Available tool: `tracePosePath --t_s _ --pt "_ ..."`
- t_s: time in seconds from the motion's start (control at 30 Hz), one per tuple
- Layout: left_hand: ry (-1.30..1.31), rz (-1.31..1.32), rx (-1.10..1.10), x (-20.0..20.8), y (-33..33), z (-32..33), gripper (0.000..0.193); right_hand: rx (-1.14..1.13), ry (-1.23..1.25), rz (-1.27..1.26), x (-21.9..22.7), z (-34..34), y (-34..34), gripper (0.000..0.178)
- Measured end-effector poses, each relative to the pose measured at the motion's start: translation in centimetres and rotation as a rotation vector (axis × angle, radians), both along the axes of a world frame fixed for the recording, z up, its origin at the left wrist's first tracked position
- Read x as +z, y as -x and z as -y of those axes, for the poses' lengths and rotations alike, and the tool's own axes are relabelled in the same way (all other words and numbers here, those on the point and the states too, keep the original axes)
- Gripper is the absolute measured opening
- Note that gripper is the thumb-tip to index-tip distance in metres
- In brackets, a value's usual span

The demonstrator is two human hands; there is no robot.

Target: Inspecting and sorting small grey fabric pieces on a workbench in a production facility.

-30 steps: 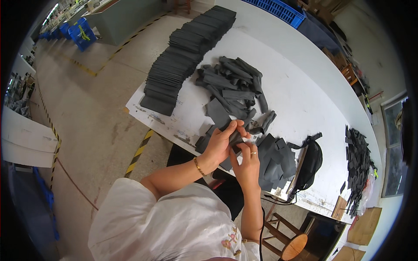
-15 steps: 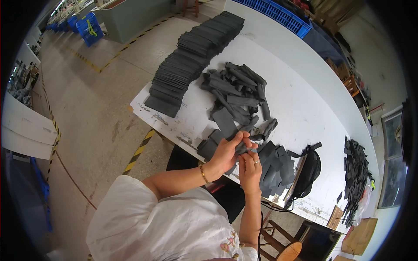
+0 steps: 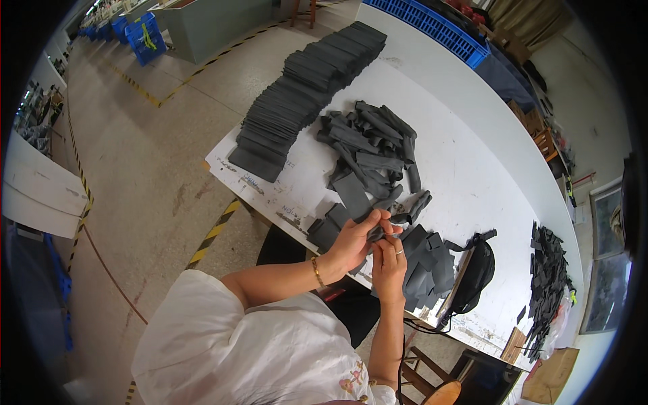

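My left hand (image 3: 352,244) and my right hand (image 3: 389,266) meet over the near edge of the white table, fingers pinched together. Between them is a dark grey fabric piece (image 3: 354,195), whose flat end sticks out beyond my left thumb; the part under my fingers is mostly hidden. Just past my hands lies a heap of rolled and folded dark grey fabric pieces (image 3: 378,160). Flat dark pieces (image 3: 426,260) are spread right of my right hand, and more of them (image 3: 329,226) lie by my left hand.
A long row of stacked dark pieces (image 3: 283,111) runs along the table's left side. A black bag (image 3: 478,270) lies to the right, with another dark heap (image 3: 548,277) farther off. Blue crates (image 3: 432,25) stand behind the table. A wooden stool (image 3: 439,391) is below right.
My hands stay together on the fabric piece, with only slight finger movement. The whole view has shifted a little as my head moved.
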State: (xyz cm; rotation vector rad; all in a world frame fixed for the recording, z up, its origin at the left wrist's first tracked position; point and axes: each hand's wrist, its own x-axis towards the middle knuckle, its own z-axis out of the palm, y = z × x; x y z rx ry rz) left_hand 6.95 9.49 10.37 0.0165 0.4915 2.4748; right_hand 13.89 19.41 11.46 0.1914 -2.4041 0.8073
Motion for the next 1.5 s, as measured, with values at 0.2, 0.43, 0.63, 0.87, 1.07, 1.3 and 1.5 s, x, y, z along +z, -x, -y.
tracePosePath --t_s 0.2,0.43,0.63,0.87,1.07,1.3,1.5 --pt "0.022 -0.001 -0.027 -0.2 0.4 0.3 0.027 0.012 0.017 0.039 0.1 0.0 0.1 0.015" --pt "0.091 -0.087 -0.019 0.1 1.4 0.3 0.035 -0.228 0.886 0.116 -1.4 2.8 1.4 0.013" --pt "-0.067 -0.175 0.183 -0.1 5.9 1.9 0.037 -0.369 1.161 0.030 -1.1 0.4 -0.9 0.011" --pt "0.080 -0.287 -0.015 0.8 3.5 1.2 0.031 -0.142 1.146 0.207 2.1 2.4 3.4 0.014" --pt "0.058 -0.163 -0.134 0.0 4.1 1.3 0.032 -0.180 1.362 -0.037 -0.1 3.0 0.5 0.009" --pt "-0.202 -0.318 -0.030 -0.7 6.5 1.4 0.030 -0.123 1.220 0.089 0.9 3.1 0.3 0.030" --pt "0.130 -0.237 -0.099 -1.4 5.0 1.9 0.049 -0.347 0.369 -0.215 0.4 2.2 1.8 0.025"
